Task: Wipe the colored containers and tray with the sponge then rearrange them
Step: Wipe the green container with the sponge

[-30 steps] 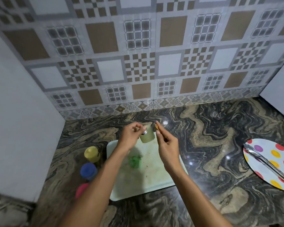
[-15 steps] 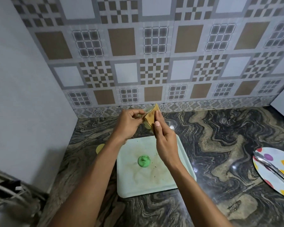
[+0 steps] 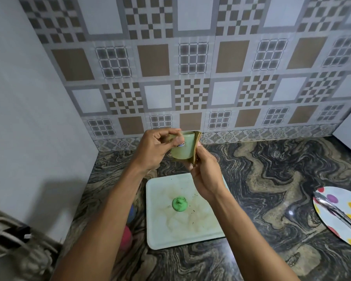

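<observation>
My left hand (image 3: 153,152) grips a pale green container (image 3: 184,148) by its rim, lifted above the counter in front of the tiled wall. My right hand (image 3: 205,175) holds a thin tan sponge (image 3: 197,148) pressed against the container's right side. Below them lies a pale green tray (image 3: 160,236) with brownish stains and a green lid (image 3: 179,203) on it. A pink container (image 3: 127,238) and a blue one (image 3: 132,211) peek out from behind my left forearm, left of the tray.
A polka-dot plate (image 3: 332,218) with metal tongs (image 3: 338,213) lies at the right edge of the marbled counter (image 3: 272,179). A grey wall panel closes off the left side. Cables and a fixture sit at the lower left.
Both hands have risen with the container and sponge, and the view tilted up. The sponge now wraps the container's right side. The yellow container has dropped out of sight behind my arm.
</observation>
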